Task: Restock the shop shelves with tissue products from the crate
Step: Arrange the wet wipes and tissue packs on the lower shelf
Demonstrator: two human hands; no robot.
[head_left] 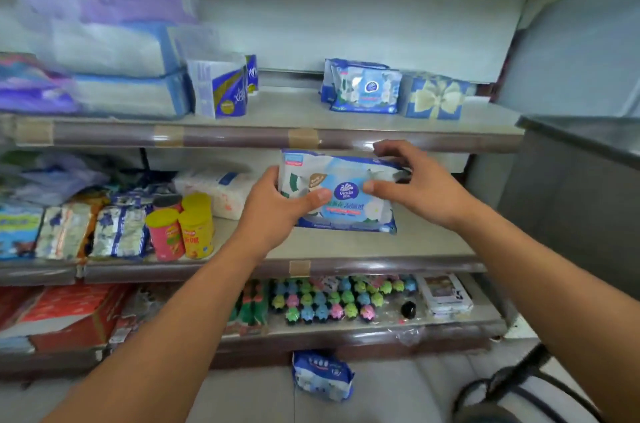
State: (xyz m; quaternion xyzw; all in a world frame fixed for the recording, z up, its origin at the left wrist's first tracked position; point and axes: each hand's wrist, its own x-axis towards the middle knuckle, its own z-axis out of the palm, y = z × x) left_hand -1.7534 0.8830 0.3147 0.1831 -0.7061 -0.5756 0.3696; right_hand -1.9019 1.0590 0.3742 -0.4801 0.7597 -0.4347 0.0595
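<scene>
A blue and white Vinda wet-wipe pack (346,211) is held in front of the middle shelf (346,244). My left hand (277,211) grips its left end, thumb across the front. My right hand (415,183) holds its right end, thumb on the front and fingers curled over the top edge. Matching wipe packs (363,90) stand on the upper shelf (294,111), with a blue bow-printed pack (436,99) to their right. Another blue tissue pack (322,376) lies on the floor below the shelves. No crate is visible.
Large tissue bundles (114,52) and a blue tissue roll pack (225,90) fill the upper shelf's left. Snack cans (183,228) and foil packets (117,232) crowd the middle shelf's left. Small coloured toys (332,298) lie on the bottom shelf. A grey counter (571,180) stands at right.
</scene>
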